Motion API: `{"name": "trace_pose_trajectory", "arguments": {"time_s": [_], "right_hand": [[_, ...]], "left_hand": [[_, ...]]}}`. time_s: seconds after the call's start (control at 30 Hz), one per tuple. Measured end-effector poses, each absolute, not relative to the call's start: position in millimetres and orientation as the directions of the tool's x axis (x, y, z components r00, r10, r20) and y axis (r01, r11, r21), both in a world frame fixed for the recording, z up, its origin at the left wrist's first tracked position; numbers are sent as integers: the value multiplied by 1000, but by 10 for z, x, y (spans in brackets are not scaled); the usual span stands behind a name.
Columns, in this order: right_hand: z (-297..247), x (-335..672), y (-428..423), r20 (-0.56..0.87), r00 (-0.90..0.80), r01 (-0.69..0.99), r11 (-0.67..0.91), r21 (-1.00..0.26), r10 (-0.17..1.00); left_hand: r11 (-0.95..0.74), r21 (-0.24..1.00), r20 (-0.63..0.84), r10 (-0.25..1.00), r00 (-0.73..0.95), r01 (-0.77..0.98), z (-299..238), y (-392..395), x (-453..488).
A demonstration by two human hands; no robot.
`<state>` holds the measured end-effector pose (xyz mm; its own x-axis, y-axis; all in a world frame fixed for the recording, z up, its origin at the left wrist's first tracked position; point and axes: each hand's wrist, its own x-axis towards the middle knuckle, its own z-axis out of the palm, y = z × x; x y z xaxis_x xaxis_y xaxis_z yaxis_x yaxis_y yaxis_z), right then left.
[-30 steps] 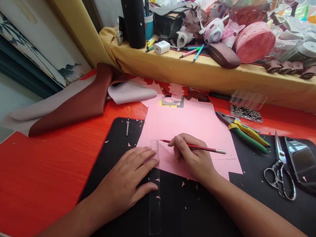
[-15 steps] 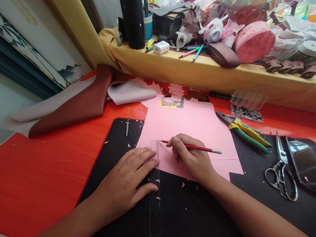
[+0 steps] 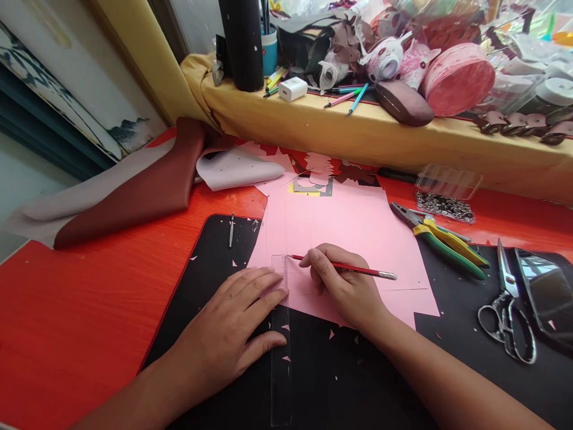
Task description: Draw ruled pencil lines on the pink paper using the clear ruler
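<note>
Now the right hand (image 3: 351,292) pinches a red pencil (image 3: 353,269) over a pink sheet (image 3: 340,224); the left hand (image 3: 237,319) lies spread on a clear ruler (image 3: 281,388).

The ruler, reaching from the sheet onto the black mat (image 3: 349,388), looks light, stiff and probably slippery, best pressed along its middle; the sheet seems thin, easily creased, best held by its edges. Small scraps (image 3: 286,358) show at the ruler and could tilt it. Pliers (image 3: 452,254) lie just beside the sheet's right edge, scissors (image 3: 508,280) farther right.
</note>
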<state>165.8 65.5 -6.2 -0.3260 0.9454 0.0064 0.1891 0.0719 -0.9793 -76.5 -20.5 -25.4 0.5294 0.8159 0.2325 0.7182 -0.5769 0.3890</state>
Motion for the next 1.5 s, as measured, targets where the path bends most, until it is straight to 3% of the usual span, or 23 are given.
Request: {"name": "trace_pose_trajectory", "arguments": {"time_s": [1.2,1.5], "right_hand": [[-47,1648,662,-23,-329,225,55,-973,944],[-71,1687,647,25,-233,139,58,-989,972]], "left_hand": [[-573,395,231,818,526,718,-247,-196,-761],[-612,285,311,787,533,738,-189,-214,-691]]}}
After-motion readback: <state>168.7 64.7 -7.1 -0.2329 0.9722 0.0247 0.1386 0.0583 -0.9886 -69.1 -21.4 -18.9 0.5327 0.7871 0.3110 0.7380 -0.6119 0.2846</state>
